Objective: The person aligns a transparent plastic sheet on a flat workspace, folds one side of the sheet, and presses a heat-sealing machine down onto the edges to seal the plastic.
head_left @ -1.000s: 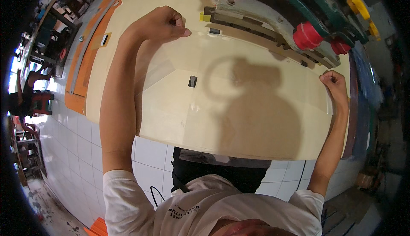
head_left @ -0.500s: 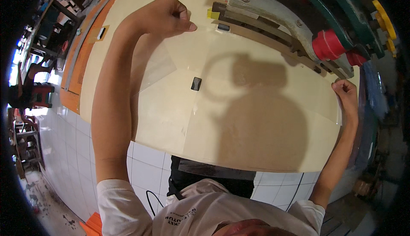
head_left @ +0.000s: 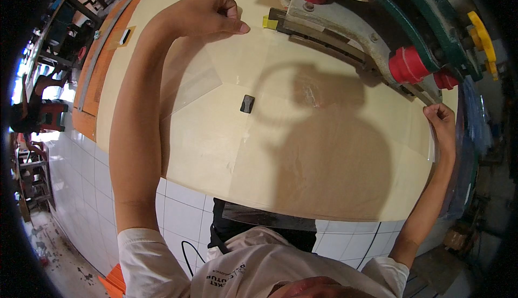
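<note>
A large clear plastic sheet (head_left: 334, 190) lies over the cream tabletop (head_left: 199, 157), its near edge hanging past the table's front. At the far left of the sheet is my left hand (head_left: 213, 14), fingers curled and thumb pressed to the forefinger; what they pinch, if anything, is too thin to make out. Off to the right, my right hand (head_left: 442, 122) pinches the sheet's right edge, close to the end of a long metal bar (head_left: 334, 47). That bar belongs to a green machine (head_left: 453, 22) with red knobs. Between my hands sits a small black block (head_left: 247, 103).
A yellow tab (head_left: 268, 22) marks the bar's left end. Under my left forearm lies another clear plastic piece (head_left: 191, 90). An orange board with a metal strip (head_left: 97, 68) borders the tabletop at left. Blue-tinted plastic (head_left: 475, 120) hangs at the right.
The machine's bar now sits lower over the table, hiding the small dark pad that showed beside its left end. Both hands keep their closed grip, shifting only slightly in the picture.
</note>
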`<state>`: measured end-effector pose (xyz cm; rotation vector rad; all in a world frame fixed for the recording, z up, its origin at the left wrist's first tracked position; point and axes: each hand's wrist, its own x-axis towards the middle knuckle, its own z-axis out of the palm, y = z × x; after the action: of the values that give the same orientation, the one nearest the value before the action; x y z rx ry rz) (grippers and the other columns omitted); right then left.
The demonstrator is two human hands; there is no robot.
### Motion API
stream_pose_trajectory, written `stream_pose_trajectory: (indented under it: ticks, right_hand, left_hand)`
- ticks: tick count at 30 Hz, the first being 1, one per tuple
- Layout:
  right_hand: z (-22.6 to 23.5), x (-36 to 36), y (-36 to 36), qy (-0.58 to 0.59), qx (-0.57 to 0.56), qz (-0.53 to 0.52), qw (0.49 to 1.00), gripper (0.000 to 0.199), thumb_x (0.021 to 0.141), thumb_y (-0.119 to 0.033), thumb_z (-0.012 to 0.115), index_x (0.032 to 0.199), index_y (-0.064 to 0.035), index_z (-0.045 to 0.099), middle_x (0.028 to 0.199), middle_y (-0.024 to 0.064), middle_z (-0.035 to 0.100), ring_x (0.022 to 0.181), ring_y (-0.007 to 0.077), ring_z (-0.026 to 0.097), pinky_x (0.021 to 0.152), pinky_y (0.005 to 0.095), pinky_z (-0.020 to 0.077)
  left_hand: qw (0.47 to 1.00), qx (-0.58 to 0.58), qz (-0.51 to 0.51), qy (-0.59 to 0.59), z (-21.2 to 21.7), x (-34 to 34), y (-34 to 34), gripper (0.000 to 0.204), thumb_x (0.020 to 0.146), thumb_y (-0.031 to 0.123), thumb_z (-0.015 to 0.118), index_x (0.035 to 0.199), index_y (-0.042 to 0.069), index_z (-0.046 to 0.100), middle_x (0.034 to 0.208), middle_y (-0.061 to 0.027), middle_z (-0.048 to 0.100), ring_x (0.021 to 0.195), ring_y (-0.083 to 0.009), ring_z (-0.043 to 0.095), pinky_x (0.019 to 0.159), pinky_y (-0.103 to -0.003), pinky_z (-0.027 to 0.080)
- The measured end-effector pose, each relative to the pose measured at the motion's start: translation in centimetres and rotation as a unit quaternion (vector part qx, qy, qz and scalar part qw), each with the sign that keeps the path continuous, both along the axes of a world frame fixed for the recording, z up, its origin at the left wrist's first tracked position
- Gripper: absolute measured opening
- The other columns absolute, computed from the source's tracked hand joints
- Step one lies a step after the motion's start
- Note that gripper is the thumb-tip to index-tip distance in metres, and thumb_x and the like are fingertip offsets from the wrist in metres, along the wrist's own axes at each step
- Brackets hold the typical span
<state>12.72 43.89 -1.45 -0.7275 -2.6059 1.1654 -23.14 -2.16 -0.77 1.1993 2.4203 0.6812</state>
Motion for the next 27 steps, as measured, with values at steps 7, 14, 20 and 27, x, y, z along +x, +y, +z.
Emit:
stream_pose_trajectory:
  ticks: [7, 14, 20, 27]
  right_hand:
    - [-0.1, -0.2, -0.1, -0.007, -0.010, 0.006, 1.000, 0.024, 0.090, -0.025, 0.077, 0.084, -0.0045, 0.066, 0.078, -0.0049, 0.060, 0.072, 0.0044, 0.050, 0.069, 0.0220, 0.0385]
    - [-0.3, -0.1, 0.1, 0.010, -0.029, -0.018, 0.999, 0.015, 0.090, -0.013, 0.075, 0.082, -0.0045, 0.066, 0.076, -0.0053, 0.058, 0.070, 0.0042, 0.046, 0.066, 0.0223, 0.0372]
    - [-0.2, -0.3, -0.2, 0.010, -0.039, -0.013, 0.999, 0.016, 0.089, -0.012, 0.076, 0.081, -0.0044, 0.065, 0.076, -0.0055, 0.058, 0.070, 0.0040, 0.046, 0.065, 0.0222, 0.0361]
    - [0.0, -0.2, -0.8, 0.016, -0.033, -0.012, 0.999, 0.019, 0.089, -0.015, 0.076, 0.079, -0.0054, 0.062, 0.074, -0.0059, 0.053, 0.068, 0.0045, 0.042, 0.063, 0.0232, 0.0329]
  left_hand:
    - [1.000, -0.006, 0.015, -0.015, 0.1, 0.1, -0.1, 0.038, 0.091, 0.027, 0.074, 0.065, 0.007, 0.055, 0.059, 0.0021, 0.053, 0.056, -0.0092, 0.049, 0.052, -0.030, 0.040]
    - [0.999, 0.001, 0.017, -0.028, -0.4, -0.3, -0.1, 0.037, 0.091, 0.027, 0.073, 0.066, 0.006, 0.056, 0.061, 0.0018, 0.055, 0.056, -0.0092, 0.050, 0.053, -0.029, 0.042]
    - [0.999, 0.012, 0.019, -0.036, -0.8, -0.5, -0.2, 0.034, 0.091, 0.024, 0.072, 0.066, 0.006, 0.056, 0.062, 0.0014, 0.056, 0.057, -0.0092, 0.050, 0.054, -0.030, 0.042]
    - [1.000, 0.000, 0.018, -0.014, -0.4, -0.2, 0.0, 0.032, 0.090, 0.021, 0.072, 0.066, 0.006, 0.057, 0.061, 0.0019, 0.055, 0.057, -0.0095, 0.049, 0.054, -0.030, 0.041]
